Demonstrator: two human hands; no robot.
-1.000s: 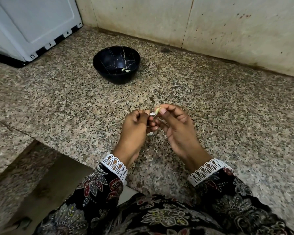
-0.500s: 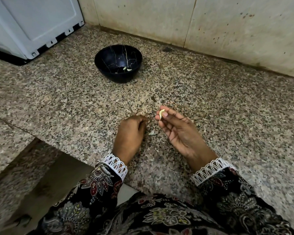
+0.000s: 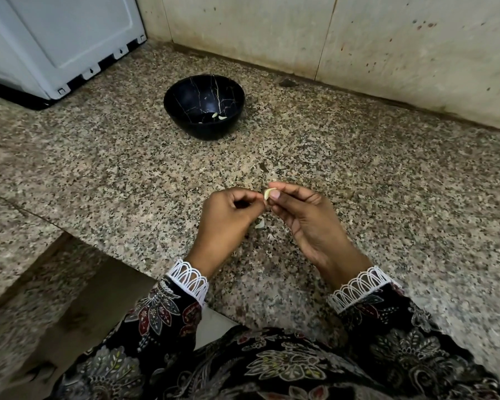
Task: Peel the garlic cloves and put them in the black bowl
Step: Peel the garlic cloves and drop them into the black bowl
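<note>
Now: right hand pinches the garlic clove, mid-frame; left hand curled at its tip, contents unclear. Strip leftover skin cleanly before black bowl.

— What is the counter made of?
— Speckled granite, polished smooth, with a soft sheen. The black bowl standing on it is glossy, ceramic by the look, with thin gold veins like marble.
— And behind the bowl?
— A wall of pale stone slabs, matt and stained. Left of the bowl, a white appliance in smooth plastic.
— The sleeves?
— Printed cloth, matt, with white lace cuffs.
</note>
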